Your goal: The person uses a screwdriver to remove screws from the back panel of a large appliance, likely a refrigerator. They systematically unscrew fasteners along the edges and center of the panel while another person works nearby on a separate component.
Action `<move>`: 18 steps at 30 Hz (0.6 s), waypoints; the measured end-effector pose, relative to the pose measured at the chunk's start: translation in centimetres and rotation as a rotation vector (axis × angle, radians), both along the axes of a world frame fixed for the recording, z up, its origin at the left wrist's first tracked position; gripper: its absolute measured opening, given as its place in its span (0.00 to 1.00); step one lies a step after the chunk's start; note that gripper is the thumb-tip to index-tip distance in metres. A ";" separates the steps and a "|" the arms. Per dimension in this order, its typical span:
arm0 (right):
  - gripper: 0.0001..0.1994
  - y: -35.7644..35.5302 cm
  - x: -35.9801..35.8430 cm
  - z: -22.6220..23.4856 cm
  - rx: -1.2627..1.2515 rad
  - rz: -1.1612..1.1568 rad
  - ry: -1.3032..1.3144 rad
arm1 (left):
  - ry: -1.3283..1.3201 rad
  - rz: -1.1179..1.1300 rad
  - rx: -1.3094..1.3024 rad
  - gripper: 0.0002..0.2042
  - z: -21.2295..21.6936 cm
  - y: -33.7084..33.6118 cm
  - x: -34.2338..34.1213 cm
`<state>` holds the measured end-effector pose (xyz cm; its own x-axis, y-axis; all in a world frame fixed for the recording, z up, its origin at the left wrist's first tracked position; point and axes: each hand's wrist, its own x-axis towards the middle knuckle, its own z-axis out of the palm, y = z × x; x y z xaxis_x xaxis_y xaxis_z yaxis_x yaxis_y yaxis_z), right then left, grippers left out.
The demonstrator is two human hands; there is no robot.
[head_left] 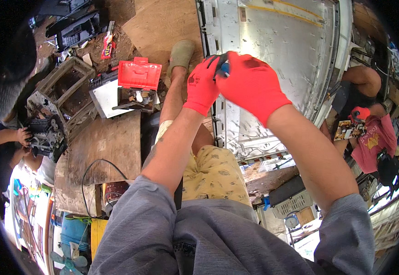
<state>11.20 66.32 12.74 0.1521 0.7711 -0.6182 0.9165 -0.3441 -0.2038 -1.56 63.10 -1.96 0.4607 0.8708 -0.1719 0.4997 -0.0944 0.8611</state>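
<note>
Both of my hands wear red gloves with dark fingertips and meet over the left edge of a large silvery metal panel [277, 59]. My right hand [253, 85] is closed round a small blue and dark object [225, 69], mostly hidden by the gloves; its kind does not show. Against its other side, my left hand [202, 87] is closed, with its fingertips near the same object. Whether the left fingers grip it or the panel's edge cannot be made out. The panel has dents, small holes and a yellow strip near its far end.
Left of my leg, a red-lidded toolbox [140, 75] stands open with small parts inside. A wooden frame [62, 91] and plywood [103, 146] lie beyond it. At far left, another person's hands [24, 136] hold a black mechanism. At right, a person's red-gloved hand [360, 113] holds a circuit board [348, 130].
</note>
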 end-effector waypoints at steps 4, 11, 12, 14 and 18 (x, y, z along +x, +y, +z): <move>0.11 0.6 0.3 0.2 -0.293 -0.555 0.431 | -0.055 -0.059 -0.030 0.21 0.4 1.1 -0.3; 0.15 -0.8 -1.0 0.2 -0.322 0.269 0.045 | 0.043 -0.046 0.010 0.19 -0.3 -0.5 -1.0; 0.14 -0.5 -1.0 0.3 -0.342 0.378 -0.015 | 0.053 -0.041 0.027 0.18 -0.1 -0.4 -0.6; 0.12 -0.1 -1.7 0.3 -0.224 0.366 -0.004 | 0.025 -0.034 0.020 0.17 -1.4 -0.4 -1.6; 0.09 -0.9 -0.7 -1.5 -0.454 -0.851 0.560 | -0.013 -0.044 -0.024 0.18 -0.9 -0.8 -0.9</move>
